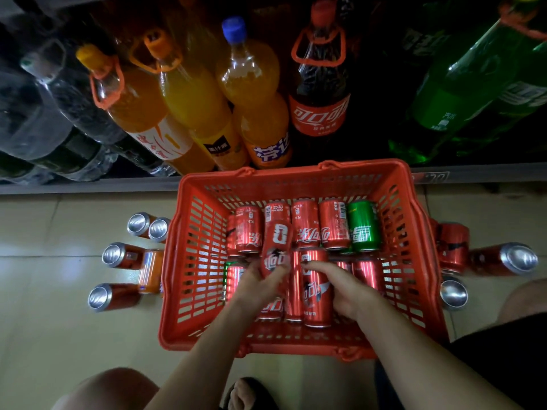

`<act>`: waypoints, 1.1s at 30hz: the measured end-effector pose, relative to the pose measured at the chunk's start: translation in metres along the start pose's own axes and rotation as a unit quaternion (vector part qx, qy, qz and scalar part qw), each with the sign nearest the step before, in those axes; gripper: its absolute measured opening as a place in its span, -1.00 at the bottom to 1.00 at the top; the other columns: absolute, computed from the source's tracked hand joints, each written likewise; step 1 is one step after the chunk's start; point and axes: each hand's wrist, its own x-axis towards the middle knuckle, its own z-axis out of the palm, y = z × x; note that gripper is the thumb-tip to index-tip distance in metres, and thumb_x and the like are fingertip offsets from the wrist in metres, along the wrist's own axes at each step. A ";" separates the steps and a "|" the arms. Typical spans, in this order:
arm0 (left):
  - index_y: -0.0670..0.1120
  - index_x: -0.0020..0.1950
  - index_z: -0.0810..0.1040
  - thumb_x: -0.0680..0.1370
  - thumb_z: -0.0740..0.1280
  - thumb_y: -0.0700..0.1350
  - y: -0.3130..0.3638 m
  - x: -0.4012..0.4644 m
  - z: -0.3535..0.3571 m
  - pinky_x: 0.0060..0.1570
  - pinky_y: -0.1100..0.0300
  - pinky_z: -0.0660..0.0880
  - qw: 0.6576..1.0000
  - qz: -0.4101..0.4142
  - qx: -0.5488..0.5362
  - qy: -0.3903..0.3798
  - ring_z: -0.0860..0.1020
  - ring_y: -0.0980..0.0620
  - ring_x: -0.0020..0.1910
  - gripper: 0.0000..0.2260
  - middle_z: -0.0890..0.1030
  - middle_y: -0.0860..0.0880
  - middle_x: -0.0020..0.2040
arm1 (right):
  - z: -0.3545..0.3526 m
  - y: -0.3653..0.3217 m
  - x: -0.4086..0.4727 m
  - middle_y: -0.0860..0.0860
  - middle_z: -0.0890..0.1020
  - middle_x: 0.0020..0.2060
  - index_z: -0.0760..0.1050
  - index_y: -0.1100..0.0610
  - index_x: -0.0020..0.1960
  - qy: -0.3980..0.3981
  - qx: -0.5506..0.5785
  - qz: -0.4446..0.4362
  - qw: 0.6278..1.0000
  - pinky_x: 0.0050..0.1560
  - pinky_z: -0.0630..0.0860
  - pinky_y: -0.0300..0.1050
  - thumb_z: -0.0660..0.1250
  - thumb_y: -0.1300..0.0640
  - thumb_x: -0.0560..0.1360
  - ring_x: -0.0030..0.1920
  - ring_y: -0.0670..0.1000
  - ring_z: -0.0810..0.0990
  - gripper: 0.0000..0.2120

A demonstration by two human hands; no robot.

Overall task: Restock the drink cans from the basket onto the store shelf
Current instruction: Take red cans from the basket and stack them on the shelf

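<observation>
Nearest the camera, both hands are down inside the red basket (296, 176), which sits on the tiled floor (59, 321) just in front of the bottom shelf (88, 187). The left hand (254, 287) grasps a red cola can (276, 247) by its lower end, lifted clear of the layer beneath, its long axis running away from the person and tipped up toward the shelf. The right hand (340, 288) curls round a second red can (316, 291) lying flat in the near row, its long axis also pointing from the person to the shelf. These cans look full, so probably weighty for their size, rigid but easily dented, and smooth enough to slip; a wrap round the middle of the body seems the safest hold. Beyond the hands, the far row holds more red cans and a green can (363, 226), all lying lengthwise. Loose cans (114, 255) lie on the floor either side. Farthest, large bottles (251, 93) fill the shelf.
</observation>
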 end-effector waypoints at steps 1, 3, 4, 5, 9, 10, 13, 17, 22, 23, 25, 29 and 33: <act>-0.11 0.32 0.57 0.60 0.44 0.06 -0.004 -0.001 0.005 -0.25 0.28 0.62 1.000 0.003 0.024 -0.014 0.68 0.13 -0.11 -0.63 0.69 0.05 -0.01 | 0.001 -0.002 -0.003 0.21 0.75 0.00 0.66 0.19 0.09 -0.006 0.008 0.006 1.000 0.25 0.58 0.22 0.44 0.18 0.50 0.00 0.22 0.70 -0.82; -0.07 0.28 0.58 0.61 0.41 0.13 -0.005 -0.006 0.014 -0.34 0.42 0.53 0.998 0.007 0.052 -0.022 0.63 0.22 -0.16 -0.64 0.65 0.13 -0.05 | 0.002 -0.005 -0.007 0.22 0.73 0.07 0.66 0.21 0.15 -0.021 0.019 0.013 1.000 0.23 0.59 0.20 0.42 0.16 0.53 0.06 0.23 0.69 -0.77; -0.01 0.25 0.56 0.61 0.39 0.17 -0.003 -0.009 0.016 -0.41 0.48 0.47 0.998 0.001 0.053 -0.024 0.58 0.26 -0.18 -0.67 0.62 0.17 -0.07 | 0.002 -0.006 -0.009 0.22 0.73 0.07 0.65 0.22 0.17 -0.028 0.024 0.016 0.999 0.20 0.61 0.18 0.42 0.14 0.53 0.05 0.21 0.70 -0.74; 0.06 0.23 0.52 0.61 0.37 0.20 -0.002 -0.011 0.018 -0.45 0.48 0.43 0.999 -0.004 0.044 -0.026 0.54 0.27 -0.18 -0.71 0.60 0.18 -0.06 | 0.003 -0.007 -0.011 0.21 0.74 0.05 0.65 0.21 0.19 -0.032 0.027 0.020 0.999 0.17 0.62 0.15 0.42 0.11 0.53 0.03 0.19 0.71 -0.72; 0.13 0.38 0.47 0.62 0.31 0.27 0.002 -0.014 0.018 -0.04 0.24 0.49 0.999 0.000 0.013 -0.042 0.56 0.10 -0.02 -0.61 0.61 0.03 0.25 | 0.004 -0.010 -0.018 0.20 0.73 0.11 0.64 0.20 0.22 -0.040 0.030 0.026 0.998 0.15 0.62 0.12 0.39 0.07 0.56 0.06 0.17 0.72 -0.70; 0.11 0.41 0.47 0.62 0.30 0.28 0.003 -0.016 0.016 0.04 0.19 0.49 0.999 0.002 0.011 -0.040 0.55 0.07 0.03 -0.57 0.59 0.00 0.29 | 0.004 -0.011 -0.020 0.21 0.71 0.15 0.63 0.19 0.24 -0.044 0.026 0.028 0.998 0.14 0.63 0.11 0.39 0.07 0.56 0.10 0.18 0.71 -0.69; 0.09 0.32 0.55 0.56 0.32 0.36 -0.001 -0.019 0.013 0.16 0.10 0.58 0.999 -0.016 -0.004 -0.049 0.64 0.07 0.07 -0.53 0.65 0.05 0.23 | -0.001 -0.009 -0.022 0.19 0.71 0.17 0.63 0.16 0.27 -0.050 0.003 0.033 0.998 0.12 0.65 0.08 0.40 0.02 0.54 0.20 0.19 0.68 -0.65; 0.11 0.10 0.57 0.62 0.34 0.23 -0.002 -0.025 0.013 -0.07 0.19 0.53 0.997 -0.019 -0.040 -0.062 0.63 0.11 -0.03 -0.77 0.65 0.10 -0.03 | -0.004 -0.005 -0.016 0.15 0.71 0.19 0.61 0.11 0.32 -0.062 -0.019 0.043 0.997 0.33 0.55 0.16 0.43 -0.08 0.50 0.27 0.19 0.65 -0.55; 0.17 0.20 0.56 0.61 0.36 0.18 -0.004 -0.025 0.004 -0.07 0.23 0.51 0.999 0.005 -0.039 -0.021 0.63 0.16 0.00 -0.79 0.69 0.11 0.09 | 0.014 -0.003 -0.013 0.15 0.67 0.26 0.66 0.09 0.30 -0.108 -0.007 0.053 0.993 0.37 0.51 0.18 0.38 -0.15 0.53 0.32 0.19 0.62 -0.55; 0.18 0.21 0.55 0.61 0.35 0.20 -0.004 -0.025 -0.001 -0.09 0.22 0.51 0.999 -0.003 -0.036 -0.021 0.63 0.14 -0.02 -0.78 0.68 0.11 0.08 | 0.018 -0.003 -0.012 0.16 0.67 0.26 0.66 0.09 0.30 -0.113 -0.003 0.057 0.992 0.34 0.53 0.17 0.39 -0.17 0.52 0.31 0.19 0.63 -0.54; 0.10 0.28 0.58 0.60 0.32 0.26 -0.005 -0.025 -0.008 -0.12 0.17 0.53 0.998 -0.032 -0.030 -0.039 0.68 0.06 -0.04 -0.65 0.71 0.06 0.05 | 0.022 -0.003 -0.014 0.16 0.68 0.24 0.65 0.10 0.30 -0.117 0.010 0.067 0.991 0.28 0.57 0.16 0.40 -0.21 0.51 0.27 0.19 0.66 -0.50; 0.04 0.26 0.66 0.58 0.25 0.34 -0.003 -0.028 -0.011 0.20 -0.08 0.61 0.994 -0.065 -0.037 -0.084 0.74 -0.03 0.04 -0.52 0.78 -0.02 0.03 | 0.027 -0.007 -0.017 0.16 0.70 0.20 0.66 0.10 0.29 -0.119 0.034 0.074 0.990 0.20 0.60 0.15 0.34 -0.28 0.54 0.19 0.18 0.70 -0.47; 0.04 0.21 0.63 0.64 0.25 0.25 0.000 -0.032 -0.011 0.07 0.01 0.63 0.990 -0.054 -0.088 -0.095 0.76 0.01 -0.03 -0.64 0.78 -0.01 -0.01 | 0.029 -0.005 -0.015 0.16 0.67 0.26 0.63 0.09 0.34 -0.130 0.043 0.075 0.988 0.35 0.51 0.19 0.36 -0.33 0.52 0.26 0.20 0.66 -0.40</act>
